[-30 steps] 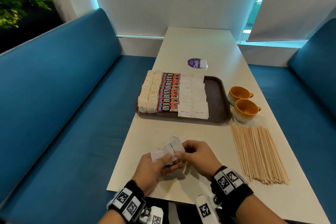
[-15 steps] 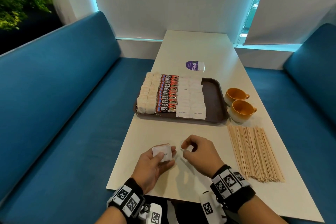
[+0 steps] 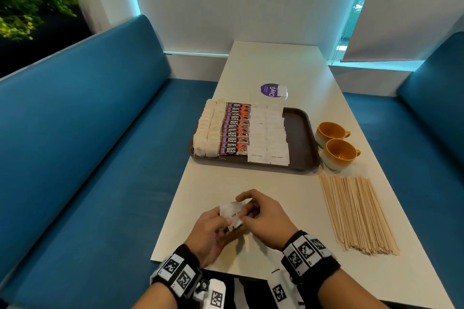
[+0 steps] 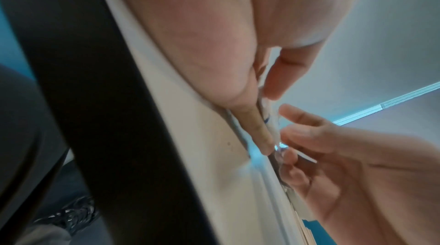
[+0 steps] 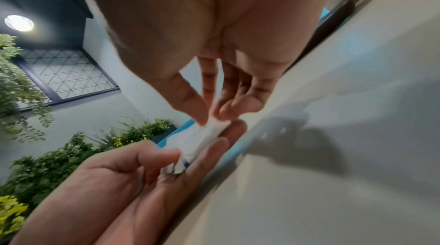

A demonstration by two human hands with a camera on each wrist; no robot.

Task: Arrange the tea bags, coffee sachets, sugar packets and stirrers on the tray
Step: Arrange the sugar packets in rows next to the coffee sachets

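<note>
Blue upholstered benches (image 3: 82, 133) flank a long, smooth, off-white table (image 3: 273, 65) set against a pale wall. On it sits a dark brown rectangular tray (image 3: 297, 130) with rounded corners. Its left part holds two columns of pale, soft tea bags (image 3: 208, 130), then one column of glossy red coffee sachets (image 3: 234, 130), then two columns of flat white paper sugar packets (image 3: 267, 138); individual counts in the overlapping rows cannot be told. The right strip of the tray is bare.

Two glazed cups (image 3: 336, 143), orange inside, stand just beside the tray's right edge. Nearer the person lies a flat spread of thin wooden stirrers (image 3: 356, 211), too many to count, on the table and not on the tray. One round purple sticker (image 3: 270, 90) lies beyond the tray.

At the near table edge, both hands meet over one small crinkled white sugar packet (image 3: 232, 213). The left hand (image 3: 209, 236) supports it on its fingers with the thumb on top; the right hand (image 3: 263, 218) pinches its other end between thumb and fingertips (image 5: 228, 110).
</note>
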